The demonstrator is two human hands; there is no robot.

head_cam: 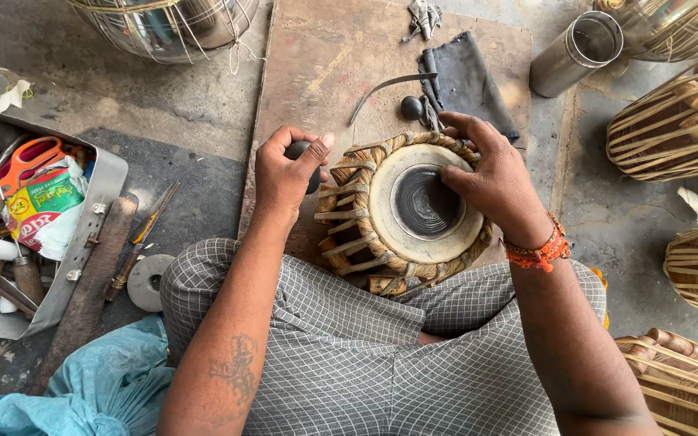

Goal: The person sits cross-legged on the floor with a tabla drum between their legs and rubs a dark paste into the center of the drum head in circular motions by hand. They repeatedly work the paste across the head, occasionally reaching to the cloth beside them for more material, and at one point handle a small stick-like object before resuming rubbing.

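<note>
Hands work at a small round drum with a pale skin head, a black centre patch and woven leather straps point(404, 211), which rests tilted against the person's lap, between the knees in grey checked cloth point(365, 339), at the near edge of a worn brown wooden board point(325, 64) lying on the floor. The left hand point(284, 173) is closed around a dark rounded object point(300, 153), fingers curled tight over it and thumb pressed on top, just beside the drum's left rim. The right hand point(490, 182), with an orange beaded band point(539, 246) at the wrist, lies over the drum's right edge, fingertips point(450, 173) touching the pale skin beside the black patch; it grips nothing.

On the board beyond the drum lie a curved metal strip point(385, 85), a small dark ball-headed tool point(412, 106) and a folded dark grey cloth point(466, 81). Left of the board, a dented metal tray point(98, 202) holds orange-handled scissors point(30, 157) and a yellow-green packet point(38, 202). A grey metal ring point(149, 281) lies on the floor near the left knee. A steel cylinder point(575, 50) stands at upper right, near other strapped drums point(676, 113).
</note>
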